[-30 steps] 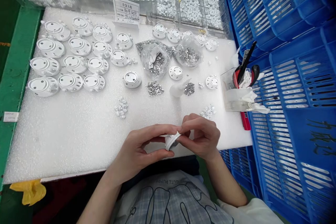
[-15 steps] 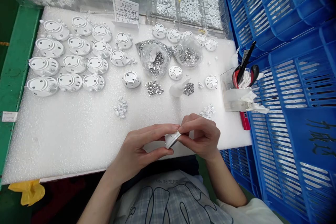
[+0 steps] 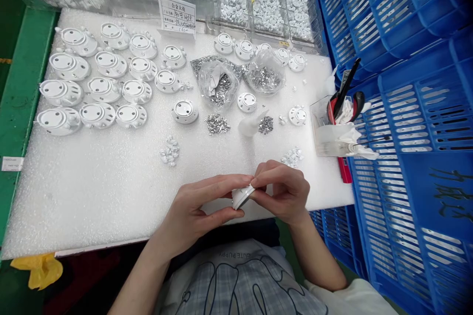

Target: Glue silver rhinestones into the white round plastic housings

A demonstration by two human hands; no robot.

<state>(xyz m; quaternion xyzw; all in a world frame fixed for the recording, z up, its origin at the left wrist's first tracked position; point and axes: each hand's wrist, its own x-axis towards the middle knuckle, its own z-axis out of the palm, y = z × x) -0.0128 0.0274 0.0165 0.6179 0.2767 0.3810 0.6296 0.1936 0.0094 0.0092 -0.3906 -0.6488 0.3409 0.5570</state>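
Between my two hands, above the front edge of the foam-topped table, is a white oval plastic shell, tilted on its side. My left hand grips it with the fingers on top and the thumb below. At its upper right edge, my right hand pinches the rim; whatever tiny part may be between those fingertips is hidden. Beyond my hands stands a translucent white squeeze bottle with a pointed nozzle. Small white parts lie in one pile to the left and another pile to the right.
Rows of similar white shells cover the left. Small metal pieces lie in clear bags and loose heaps. A clear box holds black-and-red-handled tools. Blue crates wall the right; clear trays of white parts line the back.
Almost nothing differs. Both hands keep the same grip on the white shell, and the view has shifted very slightly.
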